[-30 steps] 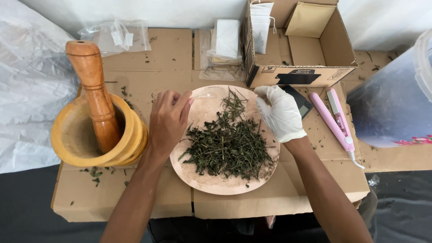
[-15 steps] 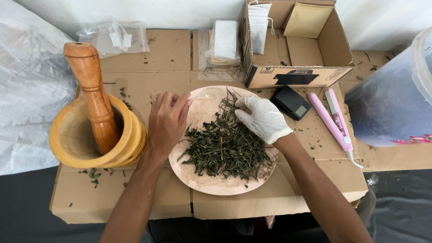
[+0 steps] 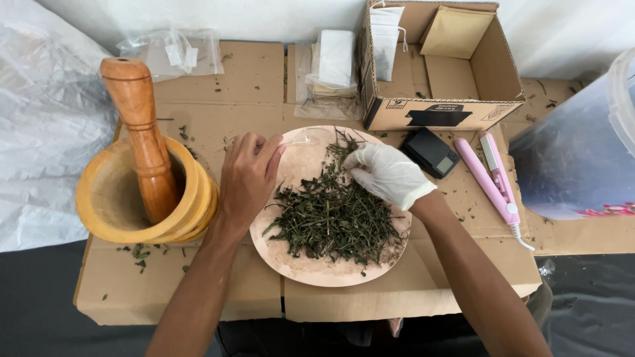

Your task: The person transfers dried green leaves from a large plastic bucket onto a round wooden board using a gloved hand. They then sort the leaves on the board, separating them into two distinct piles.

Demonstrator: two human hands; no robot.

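Now the bare left hand (image 3: 248,177) pinches a small clear bag (image 3: 305,137) at the plate's (image 3: 311,271) far-left rim, close beside the mortar (image 3: 112,208). Gloved right hand (image 3: 387,173), fingers curled on dried herbs (image 3: 334,218), has slid left from the scale (image 3: 430,152), leaving open cardboard to the right.

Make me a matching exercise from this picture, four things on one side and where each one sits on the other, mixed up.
Things:
1. wooden pestle
2. dried herbs
3. pink flat iron
4. small black scale

Places:
A. heaped on the round plate
B. just in front of the cardboard box
C. standing in the wooden mortar
D. right of the scale, on the cardboard

Pairs: 1-C, 2-A, 3-D, 4-B
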